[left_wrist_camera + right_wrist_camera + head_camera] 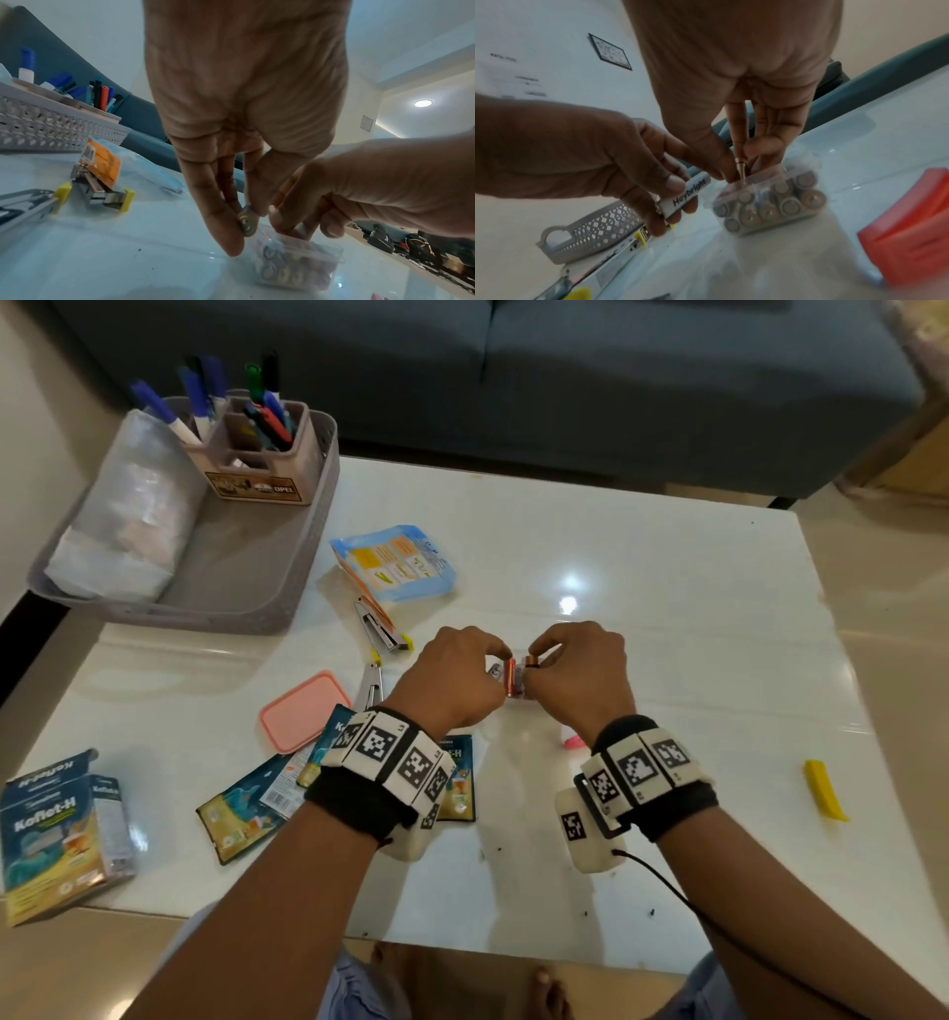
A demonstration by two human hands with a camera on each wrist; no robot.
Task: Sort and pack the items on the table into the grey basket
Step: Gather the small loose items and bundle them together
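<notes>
Glossy white worktop (642,660) before a blue-grey sofa (565,377), carrying a grey basket (287,588) at far left that holds a pen organiser (257,454) and a plastic-wrapped bundle (128,516). At centre, left hand (452,675) gripping a white "Heybright" battery (685,198), right hand (580,675) pinching the mouth of a clear bag of batteries (770,207) resting on the worktop. Scattered nearby: two staplers (382,629), pink lid (303,711), Koflet-H box (56,834), sachets (246,809), yellow clip (824,791).

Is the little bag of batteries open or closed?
Open. The right hand pinches the top of the clear bag apart, and the left hand holds one more battery beside its mouth.
</notes>
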